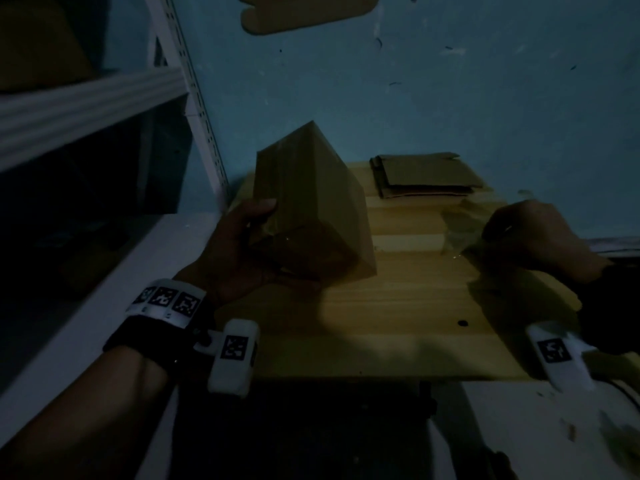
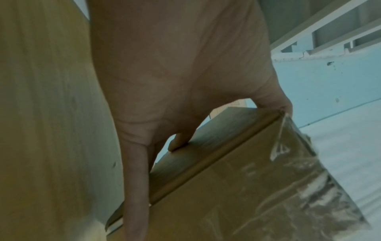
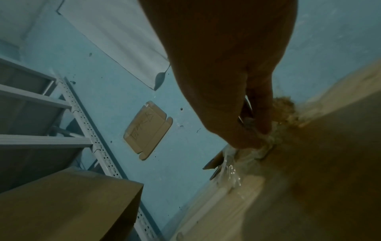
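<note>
A brown cardboard box (image 1: 311,202) is tilted up on one edge above the wooden table (image 1: 381,323). My left hand (image 1: 258,237) grips its near lower end, thumb on the left face and fingers underneath. In the left wrist view the left hand (image 2: 175,81) holds the box (image 2: 226,187), and clear tape (image 2: 299,163) covers the box's end. At the table's right side my right hand (image 1: 495,230) pinches a crumpled clear film (image 1: 457,223). The right wrist view shows the right hand (image 3: 253,135) with thumb and fingers closed on the film (image 3: 266,146), and the box (image 3: 68,203) lower left.
A stack of flattened cardboard (image 1: 426,174) lies at the table's far edge against the blue wall. A white metal shelf rack (image 1: 86,98) stands on the left. A flat cardboard piece (image 1: 304,12) hangs on the wall above. The scene is very dim.
</note>
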Demonstrator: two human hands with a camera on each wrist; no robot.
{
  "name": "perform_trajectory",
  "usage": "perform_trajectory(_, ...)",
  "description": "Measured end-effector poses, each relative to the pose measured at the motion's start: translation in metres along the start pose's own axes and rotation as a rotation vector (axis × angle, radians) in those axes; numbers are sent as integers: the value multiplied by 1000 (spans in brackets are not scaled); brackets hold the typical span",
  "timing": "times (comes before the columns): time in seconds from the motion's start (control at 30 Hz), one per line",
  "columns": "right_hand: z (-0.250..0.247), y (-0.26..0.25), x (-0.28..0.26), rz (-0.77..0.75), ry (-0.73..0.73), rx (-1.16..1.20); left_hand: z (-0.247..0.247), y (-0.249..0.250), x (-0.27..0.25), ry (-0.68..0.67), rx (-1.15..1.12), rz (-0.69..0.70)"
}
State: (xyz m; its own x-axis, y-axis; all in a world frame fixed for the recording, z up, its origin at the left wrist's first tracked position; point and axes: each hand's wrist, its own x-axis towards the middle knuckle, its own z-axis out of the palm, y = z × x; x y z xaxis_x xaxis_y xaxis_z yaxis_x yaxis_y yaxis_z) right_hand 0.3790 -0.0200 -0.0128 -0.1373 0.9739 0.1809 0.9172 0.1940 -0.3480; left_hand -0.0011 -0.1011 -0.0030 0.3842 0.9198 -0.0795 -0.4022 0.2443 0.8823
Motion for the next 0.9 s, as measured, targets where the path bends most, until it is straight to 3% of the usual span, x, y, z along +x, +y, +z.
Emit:
perform_trajectory(0.27, 1, -18, -2, 145, -191, -115, -2, 0, 4, 14, -24, -1)
perform_trajectory(0.33, 4, -24, -7, 148, -73, -221, -3, -1, 5, 8, -16, -1)
perform_trajectory(0.4, 6, -26, -11, 120, 144, -266, -2, -1, 6, -3, -8, -6)
perform_trajectory(0.47, 4, -28, -14, 51, 373, -244, -2, -1, 6, -6, -9, -21)
perform_trajectory(0.53, -2, -35, -16, 8, 498, -188, -3, -1, 6, -13, -12, -24)
perform_trajectory(0.9, 5, -47, -17, -129, 583, -41, -6, -1, 8, 9, -8, -35)
